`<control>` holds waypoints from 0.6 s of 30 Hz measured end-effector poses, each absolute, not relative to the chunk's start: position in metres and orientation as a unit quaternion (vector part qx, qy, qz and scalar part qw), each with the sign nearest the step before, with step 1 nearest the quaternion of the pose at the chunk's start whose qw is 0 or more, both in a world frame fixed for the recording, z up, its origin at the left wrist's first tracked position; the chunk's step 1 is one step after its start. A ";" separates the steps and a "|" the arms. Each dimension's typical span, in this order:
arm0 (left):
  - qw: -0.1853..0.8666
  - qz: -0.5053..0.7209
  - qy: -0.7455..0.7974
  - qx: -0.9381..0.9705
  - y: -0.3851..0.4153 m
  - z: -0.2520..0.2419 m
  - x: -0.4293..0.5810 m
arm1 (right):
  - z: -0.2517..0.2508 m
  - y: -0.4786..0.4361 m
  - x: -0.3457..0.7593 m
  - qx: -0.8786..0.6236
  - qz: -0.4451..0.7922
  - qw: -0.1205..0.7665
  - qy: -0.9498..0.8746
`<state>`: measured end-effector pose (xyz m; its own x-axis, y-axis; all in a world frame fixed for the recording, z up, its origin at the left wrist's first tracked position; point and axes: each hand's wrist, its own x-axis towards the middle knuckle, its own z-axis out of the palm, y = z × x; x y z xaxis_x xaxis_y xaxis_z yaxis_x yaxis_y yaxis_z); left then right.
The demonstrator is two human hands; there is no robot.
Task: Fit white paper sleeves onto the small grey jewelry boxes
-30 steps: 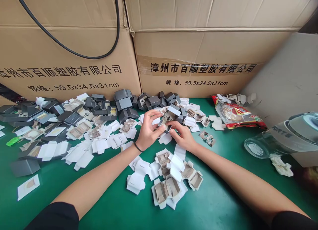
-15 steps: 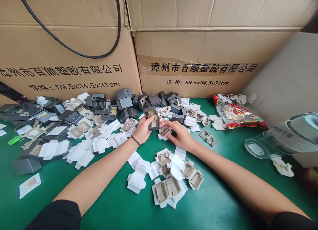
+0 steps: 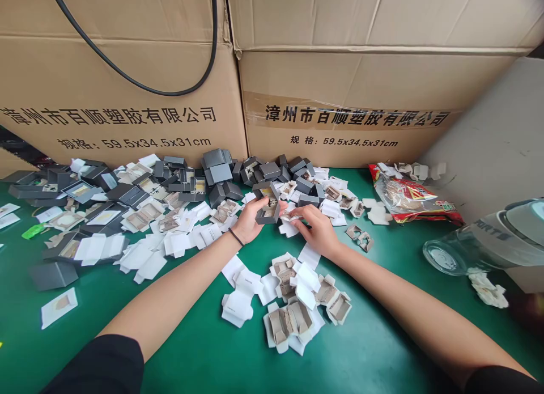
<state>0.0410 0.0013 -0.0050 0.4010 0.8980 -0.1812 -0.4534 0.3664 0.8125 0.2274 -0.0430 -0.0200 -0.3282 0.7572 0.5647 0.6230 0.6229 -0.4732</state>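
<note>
My left hand (image 3: pixel 250 219) is closed around a small dark grey box (image 3: pixel 268 217), tilted so its open inside shows pale fittings. Just right of the box, my right hand (image 3: pixel 315 228) has its fingers bent, thumb and fingertips pinched at a folded white card insert (image 3: pixel 289 211). The fingertips partly cover that piece. Below both hands lies a loose heap of unfolded card inserts (image 3: pixel 293 320), white on one face and grey-brown on the other.
Many dark grey boxes (image 3: pixel 221 173) and white inserts (image 3: pixel 144 263) spread over the green table (image 3: pixel 191 354). Large cartons (image 3: pixel 340 82) stand behind, with a black cable (image 3: pixel 170 92) hanging in front. At right are a red snack bag (image 3: pixel 414 195), a clear bottle (image 3: pixel 476 241) and crumpled tissue (image 3: pixel 488 289).
The view has shifted slightly, so the scene sits further right. My right fingertips have moved a little away from the box, down over the white insert. My left hand still grips the box.
</note>
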 end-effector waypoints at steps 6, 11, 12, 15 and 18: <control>0.756 0.434 0.338 0.354 -0.001 -0.004 0.042 | -0.021 -0.042 0.229 -0.431 0.106 0.429 -0.787; 0.735 0.481 0.334 0.343 0.003 -0.007 0.042 | -0.016 -0.043 0.230 -0.393 0.078 0.417 -0.816; 0.734 0.488 0.332 0.337 0.005 -0.008 0.042 | -0.013 -0.044 0.230 -0.386 0.056 0.420 -0.819; 0.746 0.489 0.326 0.315 0.008 -0.009 0.041 | -0.004 -0.054 0.225 -0.304 0.036 0.389 -0.869; 0.766 0.477 0.338 0.266 0.010 -0.006 0.039 | 0.005 -0.068 0.213 -0.174 0.103 0.243 -0.949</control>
